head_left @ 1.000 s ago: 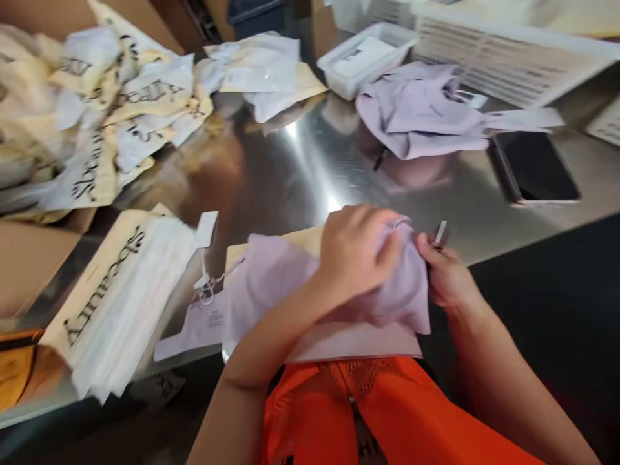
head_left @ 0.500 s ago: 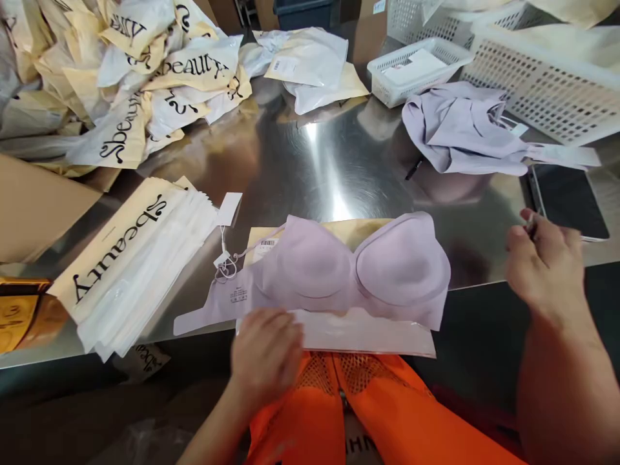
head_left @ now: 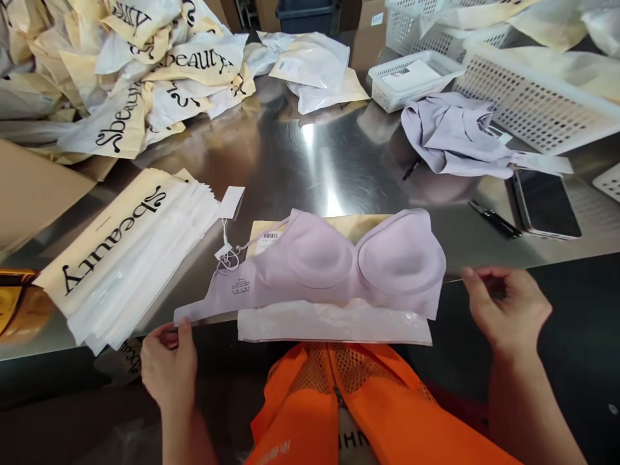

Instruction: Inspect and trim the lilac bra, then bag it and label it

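Item: lilac bra, cups upward, laid along the near edge of the steel bench. Care text printed on its left wing; white tag attached by a looped cord.
Item: flat cream-and-clear bag, under the bra, its nearer strip overhanging that edge.
Item: my left hand, fingers pinched on the tip of the bra's left wing.
Item: my right hand, near the bra's right end but apart from it; fingers half curled. From here I cannot tell whether thumb and forefinger meet.
Item: bag stack, lettered "beauty", slanting by the near edge, left of the bra.
Item: small black tool, right of the bra, just beside a phone.
Item: second lilac garment, crumpled, before white baskets on the bench's right side.
Item: heap of filled bags, toward the bench's far left.
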The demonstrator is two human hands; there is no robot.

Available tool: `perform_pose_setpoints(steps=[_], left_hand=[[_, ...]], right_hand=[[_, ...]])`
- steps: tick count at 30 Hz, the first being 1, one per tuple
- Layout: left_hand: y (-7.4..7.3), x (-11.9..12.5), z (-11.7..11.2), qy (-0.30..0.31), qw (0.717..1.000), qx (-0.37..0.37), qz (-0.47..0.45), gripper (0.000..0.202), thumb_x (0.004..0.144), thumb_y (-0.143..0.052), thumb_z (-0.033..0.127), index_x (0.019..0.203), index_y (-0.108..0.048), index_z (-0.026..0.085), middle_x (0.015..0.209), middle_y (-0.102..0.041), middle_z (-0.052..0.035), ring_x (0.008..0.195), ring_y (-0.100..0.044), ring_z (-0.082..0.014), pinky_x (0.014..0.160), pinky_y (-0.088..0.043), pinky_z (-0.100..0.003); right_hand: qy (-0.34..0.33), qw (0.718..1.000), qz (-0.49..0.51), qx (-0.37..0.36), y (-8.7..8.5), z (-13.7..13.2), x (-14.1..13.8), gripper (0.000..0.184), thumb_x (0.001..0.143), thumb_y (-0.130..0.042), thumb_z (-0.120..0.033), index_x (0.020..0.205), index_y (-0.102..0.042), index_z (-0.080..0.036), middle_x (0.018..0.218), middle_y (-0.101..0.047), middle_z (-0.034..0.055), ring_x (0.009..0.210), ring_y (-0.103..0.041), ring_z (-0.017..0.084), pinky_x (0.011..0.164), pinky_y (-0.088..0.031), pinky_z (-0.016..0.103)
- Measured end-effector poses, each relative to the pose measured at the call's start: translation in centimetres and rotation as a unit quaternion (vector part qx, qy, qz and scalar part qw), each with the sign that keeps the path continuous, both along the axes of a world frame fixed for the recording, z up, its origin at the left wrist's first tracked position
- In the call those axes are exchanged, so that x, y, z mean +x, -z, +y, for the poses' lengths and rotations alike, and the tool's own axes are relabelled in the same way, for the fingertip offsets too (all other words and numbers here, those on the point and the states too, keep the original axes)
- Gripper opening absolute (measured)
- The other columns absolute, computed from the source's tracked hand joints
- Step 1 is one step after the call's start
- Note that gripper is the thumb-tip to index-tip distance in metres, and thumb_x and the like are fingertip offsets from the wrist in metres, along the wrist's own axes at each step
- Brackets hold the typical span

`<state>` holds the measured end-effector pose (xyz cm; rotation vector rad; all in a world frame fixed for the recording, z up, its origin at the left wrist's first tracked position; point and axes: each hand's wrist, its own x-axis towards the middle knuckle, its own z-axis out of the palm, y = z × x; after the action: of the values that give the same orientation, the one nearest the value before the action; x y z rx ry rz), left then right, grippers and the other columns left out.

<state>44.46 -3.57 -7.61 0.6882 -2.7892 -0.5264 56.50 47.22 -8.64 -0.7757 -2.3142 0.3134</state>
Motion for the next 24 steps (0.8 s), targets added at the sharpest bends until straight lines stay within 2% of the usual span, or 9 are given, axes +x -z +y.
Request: perform_pose_setpoints(steps=[4,6,8,10,12,14,17,21,24], left_hand=[[-0.4,-0.3,2.3,0.098,0.981,-0.093,0.136,0.035,0.087,-0.059,0.05,0.099,-0.06,0.017,0.1,-0.063,-0.016,0.109,-0.056,-0.0383,0.099,-0.041,-0.058],[-1.1,-0.3,5.1,0.218,0.953,-0.085,0.193,0.02,0.088,-0.061,0.037,0.097,-0.06,0.019,0.096,-0.065,-0.0118,0.102,-0.06,-0.0327,0.096,-0.045,-0.052],[-2.2,-0.7,8.9,0.36,0.903,-0.03,0.233,0.007,0.09,-0.06,0.027,0.094,-0.06,0.021,0.091,-0.066,-0.0075,0.094,-0.062,-0.0261,0.09,-0.048,-0.043],[-3.6,-2.0,13.3,0.468,0.859,0.013,0.209,0.009,0.093,-0.055,0.026,0.09,-0.061,0.02,0.086,-0.066,-0.0061,0.086,-0.061,-0.0221,0.082,-0.048,-0.036],[-4.6,-4.0,17.7,0.54,0.834,-0.02,0.116,0.024,0.097,-0.048,0.031,0.083,-0.063,0.019,0.078,-0.064,-0.0059,0.079,-0.06,-0.0215,0.07,-0.045,-0.033],[-5.1,-6.3,21.3,0.563,0.821,-0.091,0.016,0.036,0.099,-0.044,0.039,0.08,-0.066,0.017,0.077,-0.065,-0.0088,0.075,-0.061,-0.0237,0.063,-0.04,-0.033],[-4.8,-8.7,24.6,0.578,0.795,-0.157,-0.097,0.044,0.096,-0.049,0.047,0.08,-0.071,0.013,0.076,-0.068,-0.0142,0.07,-0.063,-0.0265,0.059,-0.038,-0.034],[-3.7,-9.3,25.6,0.644,0.739,-0.16,-0.118,0.04,0.097,-0.042,0.027,0.073,-0.072,0.015,0.071,-0.067,-0.0113,0.067,-0.063,-0.0247,0.059,-0.037,-0.033],[-3.1,-9.4,25.4,0.65,0.74,-0.146,-0.099,0.035,0.096,-0.039,0.018,0.081,-0.071,0.015,0.079,-0.069,-0.0104,0.069,-0.063,-0.0237,0.06,-0.037,-0.033]], right_hand=[[-0.053,0.998,0.005,0.03,-0.8,-2.1,2.4,0.019,0.079,-0.066,-0.042,0.073,-0.059,-0.025,0.066,-0.062,0.0056,0.057,-0.056,0.021,0.054,-0.043,0.034],[-0.028,0.998,0.037,0.041,-1.8,-2.8,2.4,0.017,0.079,-0.068,-0.039,0.074,-0.059,-0.025,0.067,-0.062,0.0051,0.056,-0.054,0.02,0.054,-0.042,0.035],[-0.031,0.998,0.045,0.013,-3.1,-4.3,1.3,0.016,0.083,-0.068,-0.038,0.079,-0.06,-0.025,0.071,-0.062,0.0055,0.058,-0.053,0.02,0.058,-0.042,0.036],[-0.107,0.994,0.016,-0.032,-4.4,-6.7,-1.0,0.016,0.089,-0.063,-0.037,0.083,-0.059,-0.023,0.074,-0.061,0.0061,0.064,-0.054,0.02,0.062,-0.042,0.035],[-0.222,0.973,-0.036,-0.047,-5.1,-9.7,-4.0,0.026,0.094,-0.057,-0.04,0.077,-0.057,-0.02,0.071,-0.059,0.0056,0.065,-0.055,0.018,0.062,-0.04,0.032],[-0.269,0.951,-0.149,-0.03,-5.0,-12.4,-7.0,0.04,0.097,-0.049,-0.048,0.074,-0.057,-0.018,0.071,-0.061,0.0077,0.065,-0.056,0.019,0.058,-0.034,0.031],[-0.236,0.924,-0.301,0.008,-4.2,-14.8,-10.2,0.049,0.1,-0.04,-0.051,0.082,-0.066,-0.014,0.077,-0.065,0.0124,0.065,-0.057,0.022,0.054,-0.022,0.032],[-0.279,0.888,-0.364,0.021,-3.4,-15.0,-11.2,0.035,0.1,-0.042,-0.028,0.082,-0.068,-0.013,0.081,-0.068,0.0132,0.072,-0.061,0.022,0.059,-0.024,0.033],[-0.334,0.872,-0.356,0.027,-3.3,-14.4,-10.5,0.026,0.094,-0.047,-0.018,0.079,-0.067,-0.013,0.08,-0.067,0.0111,0.071,-0.059,0.021,0.065,-0.029,0.034]])
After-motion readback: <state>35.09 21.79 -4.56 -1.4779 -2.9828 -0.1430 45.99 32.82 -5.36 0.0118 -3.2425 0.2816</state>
